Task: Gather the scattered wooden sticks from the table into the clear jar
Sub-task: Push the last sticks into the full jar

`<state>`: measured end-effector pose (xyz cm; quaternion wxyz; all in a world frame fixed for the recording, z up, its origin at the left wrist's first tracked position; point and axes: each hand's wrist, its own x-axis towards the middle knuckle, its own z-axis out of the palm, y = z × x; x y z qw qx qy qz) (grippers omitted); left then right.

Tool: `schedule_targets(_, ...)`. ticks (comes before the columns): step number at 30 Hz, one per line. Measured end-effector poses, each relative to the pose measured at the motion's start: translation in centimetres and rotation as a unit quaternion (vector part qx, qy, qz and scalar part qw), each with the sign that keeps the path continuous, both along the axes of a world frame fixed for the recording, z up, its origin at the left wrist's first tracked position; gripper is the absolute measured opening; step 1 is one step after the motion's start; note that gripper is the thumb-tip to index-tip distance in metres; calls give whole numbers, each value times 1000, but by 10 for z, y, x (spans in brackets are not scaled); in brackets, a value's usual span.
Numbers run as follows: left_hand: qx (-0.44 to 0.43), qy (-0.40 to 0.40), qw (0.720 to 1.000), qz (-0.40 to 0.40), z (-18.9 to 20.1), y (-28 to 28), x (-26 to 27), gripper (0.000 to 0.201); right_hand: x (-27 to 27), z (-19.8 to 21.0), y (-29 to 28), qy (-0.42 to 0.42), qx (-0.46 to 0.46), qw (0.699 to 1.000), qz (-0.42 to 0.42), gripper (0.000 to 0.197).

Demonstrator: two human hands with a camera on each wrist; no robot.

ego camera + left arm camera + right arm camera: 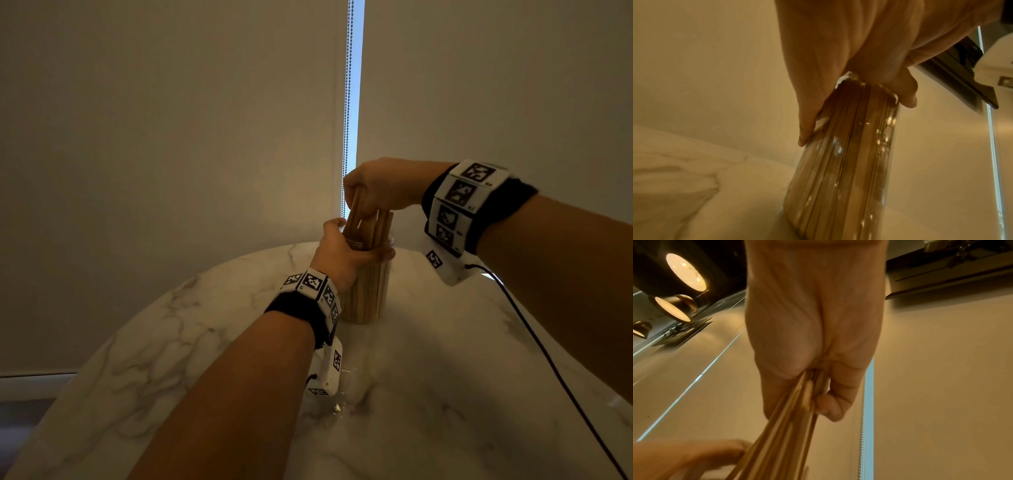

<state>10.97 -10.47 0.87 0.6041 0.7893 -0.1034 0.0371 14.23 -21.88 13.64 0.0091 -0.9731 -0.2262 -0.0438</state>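
Note:
A clear jar (368,294) packed with wooden sticks stands upright on the marble table (205,325). My left hand (346,251) grips the jar just under its rim; its fingers (807,126) wrap the clear wall (842,162). Above the mouth, my right hand (373,192) holds a bundle of wooden sticks (364,226) whose lower ends reach down into the jar. The right wrist view shows that bundle (789,418) pinched between my thumb and curled fingers (832,404). The jar's rim is mostly hidden by my hands.
A black cable (548,359) runs across the table on the right. A clear lid-like object (342,394) lies near my left wrist. Roller blinds with a bead chain (347,102) hang right behind the table.

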Motion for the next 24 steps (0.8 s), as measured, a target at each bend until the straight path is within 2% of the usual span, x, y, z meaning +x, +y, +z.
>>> schedule_targets(5, -9, -1, 1000, 7, -1, -1, 2, 99, 0, -23, 8, 16, -15, 1000, 10, 18)
schedule_targets(8, -6, -14, 1000, 7, -1, 0, 3, 93, -3, -17, 5, 5, 74, 997, 24, 28)
schedule_targets(14, -8, -24, 1000, 0, -7, -1, 8, 102, -15, 2, -15, 26, 223, 975, 5, 39)
schedule_targets(17, -23, -18, 1000, -5, -7, -1, 8, 99, -21, -5, -15, 10, 185, 983, 3, 23)
schedule_targets(21, -37, -28, 999, -1, -6, -1, 8, 96, -22, -12, -10, 6, 124, 992, 10, 32)
schedule_targets(23, -41, -33, 999, 0, -9, -1, 10, 92, -23, -8, -14, -23, 155, 988, 0, 37)
schedule_targets(24, -39, -35, 999, 0, -10, -1, 11, 92, -24, -6, -19, -38, 179, 983, -16, 46)
